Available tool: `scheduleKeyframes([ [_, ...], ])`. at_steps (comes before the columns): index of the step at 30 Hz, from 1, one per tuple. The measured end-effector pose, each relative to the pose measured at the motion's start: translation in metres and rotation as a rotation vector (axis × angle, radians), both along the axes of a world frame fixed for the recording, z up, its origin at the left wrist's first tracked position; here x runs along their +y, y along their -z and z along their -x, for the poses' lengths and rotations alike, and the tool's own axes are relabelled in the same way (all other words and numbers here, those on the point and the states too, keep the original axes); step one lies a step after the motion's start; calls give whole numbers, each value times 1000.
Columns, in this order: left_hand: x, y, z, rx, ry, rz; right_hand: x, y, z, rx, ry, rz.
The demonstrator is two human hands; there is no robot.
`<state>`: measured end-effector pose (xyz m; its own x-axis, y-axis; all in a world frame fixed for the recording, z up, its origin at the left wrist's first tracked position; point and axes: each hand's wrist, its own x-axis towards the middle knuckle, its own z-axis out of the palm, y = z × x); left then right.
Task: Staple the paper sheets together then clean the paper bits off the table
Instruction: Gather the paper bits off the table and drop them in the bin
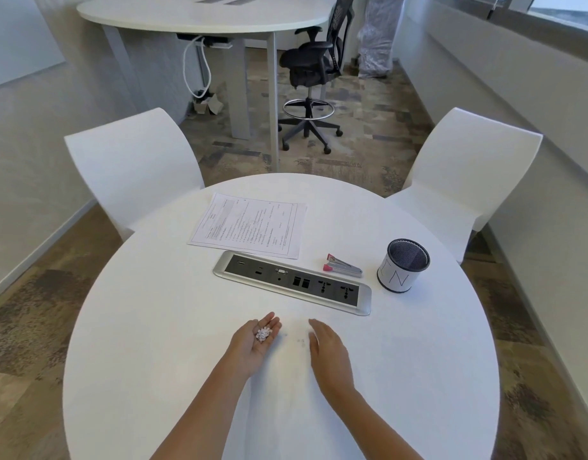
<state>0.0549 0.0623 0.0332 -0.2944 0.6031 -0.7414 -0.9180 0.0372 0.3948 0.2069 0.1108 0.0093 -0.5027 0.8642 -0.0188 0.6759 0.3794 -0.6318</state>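
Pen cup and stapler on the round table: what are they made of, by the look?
Pen cup: probably dark metal mesh, by the fine grid inside; a matte white paper-like wrap with hand-drawn letters covers the outside. Stapler: silvery body with a dull sheen, likely metal; pink parts look like plastic.

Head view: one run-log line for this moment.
phase: clearing bits | left hand: palm up, cupping paper bits | right hand: open, by stray bits on table | paper sheets, stapler: beyond socket panel

The round white worktop (153,327) carries printed paper sheets (249,225) at its far side, a socket panel (292,282) in the middle, a stapler (343,265) and a mesh cup (403,265) to the right, and a few paper bits (300,340) nearer.
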Motion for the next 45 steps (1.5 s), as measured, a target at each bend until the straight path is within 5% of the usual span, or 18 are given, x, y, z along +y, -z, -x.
scheduleKeyframes([
  [5, 0, 3, 9, -15, -56, -23, -20, 32, -15, -332, -133, -60],
  [9, -1, 3, 7, -4, -59, -32, -29, 38, -3, -392, -290, 15],
  [18, -3, 0, 7, 28, -39, -25, 0, 23, 19, -208, -427, -173],
  [28, -4, -1, 5, 59, -34, -3, -5, 31, 16, -289, -528, -262],
  [45, -5, 0, 0, 91, 29, 16, -7, 4, 36, -337, -290, 1],
])
